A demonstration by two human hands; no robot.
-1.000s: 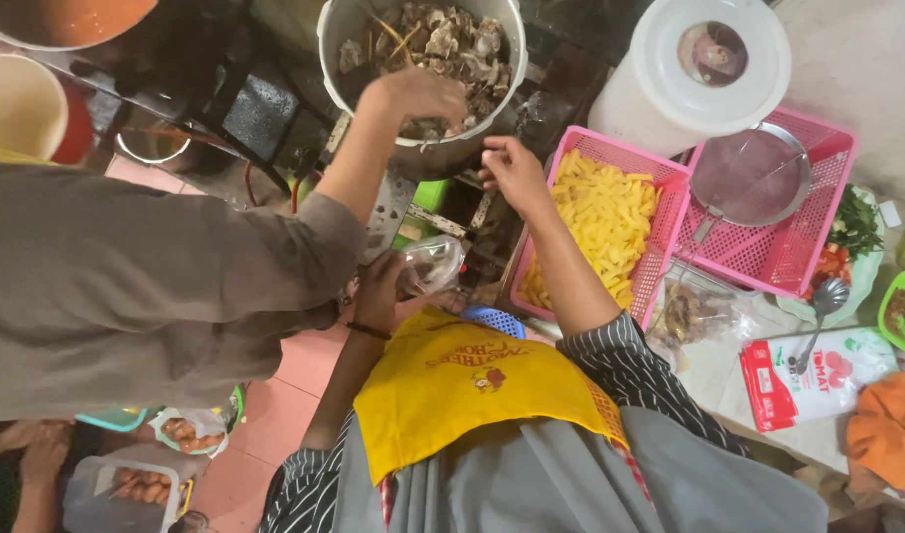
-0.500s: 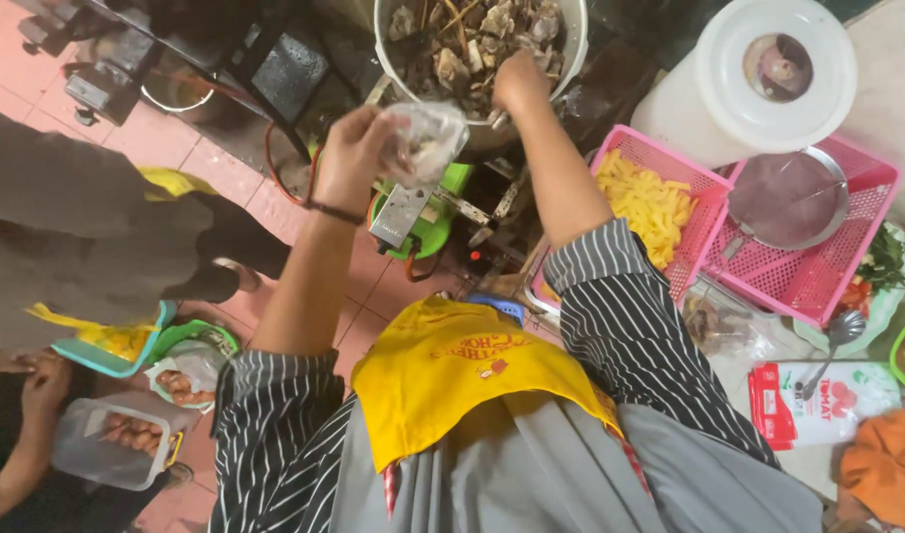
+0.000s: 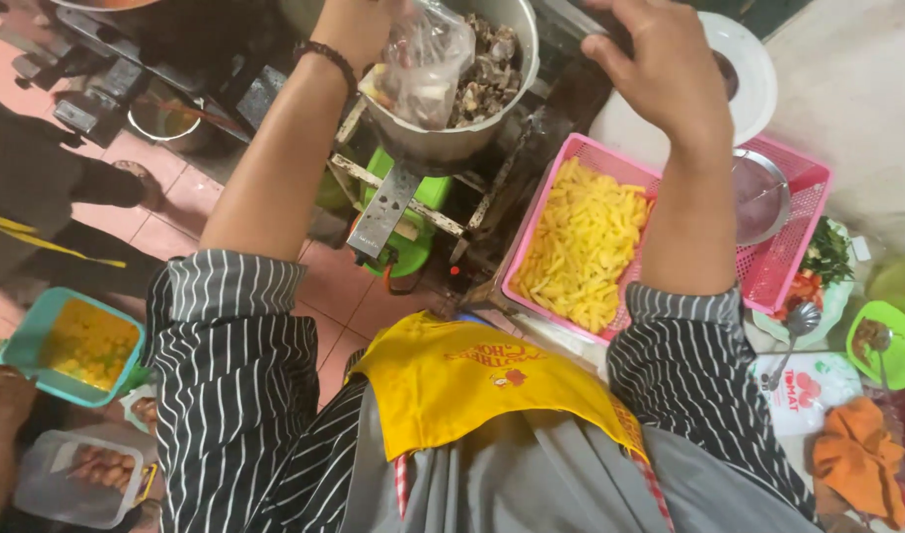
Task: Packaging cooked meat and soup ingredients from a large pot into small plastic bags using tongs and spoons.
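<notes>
L hand (image 3: 359, 25) pinches clear plastic bag (image 3: 423, 59) over metal pot (image 3: 472, 99) of meat; bag partly filled. R hand (image 3: 660, 69) closed on utensil handle (image 3: 571, 18).

Your shirt (image 3: 240, 395) is black with thin white stripes, its sleeves rolled to about the elbow. Over it you wear a grey apron (image 3: 531, 484) with a yellow bib (image 3: 472, 380) bearing a small printed emblem. A dark bracelet (image 3: 326, 57), perhaps beaded, circles your left wrist.
</notes>
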